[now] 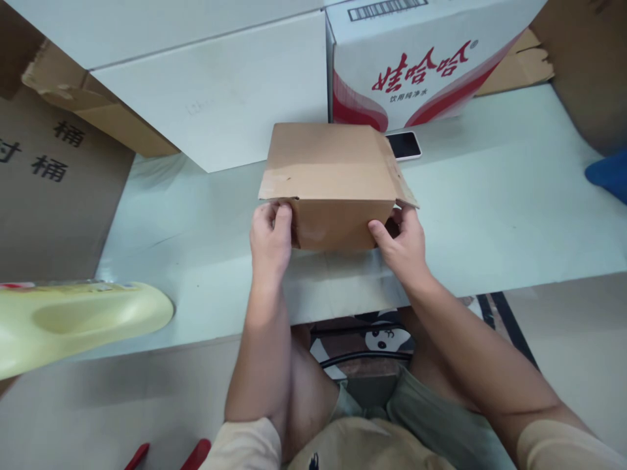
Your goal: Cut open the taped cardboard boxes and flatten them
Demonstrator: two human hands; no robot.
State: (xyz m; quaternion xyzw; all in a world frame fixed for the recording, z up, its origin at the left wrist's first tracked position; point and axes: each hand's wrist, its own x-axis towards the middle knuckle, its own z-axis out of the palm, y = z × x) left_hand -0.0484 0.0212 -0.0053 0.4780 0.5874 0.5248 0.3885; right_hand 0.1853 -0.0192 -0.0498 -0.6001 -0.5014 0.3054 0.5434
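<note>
A small brown cardboard box (333, 176) sits on the pale table (490, 209) in front of me, its top flaps folded over. My left hand (269, 238) grips the box's near left corner, fingers curled on the flap edge. My right hand (401, 241) holds the near right corner, thumb pressed on the front face and fingers tucked under the side flap.
A big white carton (210, 85) and a white-and-red printed carton (416, 59) stand behind the box. A phone (404, 145) lies beside it. Brown cartons (49, 183) stand at left, a pale yellow plastic object (73, 320) at lower left, something blue (610, 175) at right.
</note>
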